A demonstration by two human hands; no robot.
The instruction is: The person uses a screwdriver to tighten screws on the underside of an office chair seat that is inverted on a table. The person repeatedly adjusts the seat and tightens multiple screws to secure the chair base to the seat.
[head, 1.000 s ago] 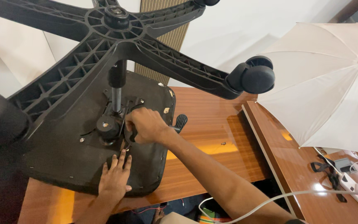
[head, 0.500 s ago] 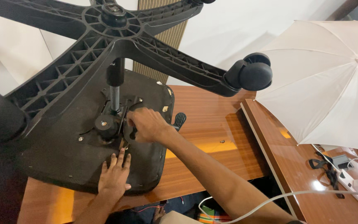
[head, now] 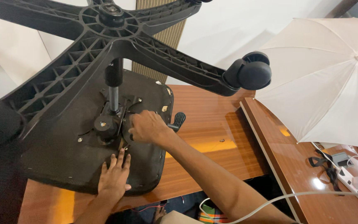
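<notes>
From the head camera I see an upturned black office chair seat (head: 63, 153) lying face down on a glossy reddish-brown wooden table (head: 212, 137). Its black ribbed plastic five-star base (head: 117, 37) rises above the seat, one black caster wheel (head: 249, 74) jutting toward the right. My left hand (head: 114, 178) lies flat, fingers spread, on the seat's near edge, holding nothing. My right hand (head: 146, 126) is curled around the black metal tilt mechanism (head: 112, 120) at the seat's centre; I cannot tell what it grips. Right of the seat stands a white photo umbrella (head: 328, 79), beyond a second table panel. Behind the seat are white walls and a beige slatted panel (head: 166, 37).
</notes>
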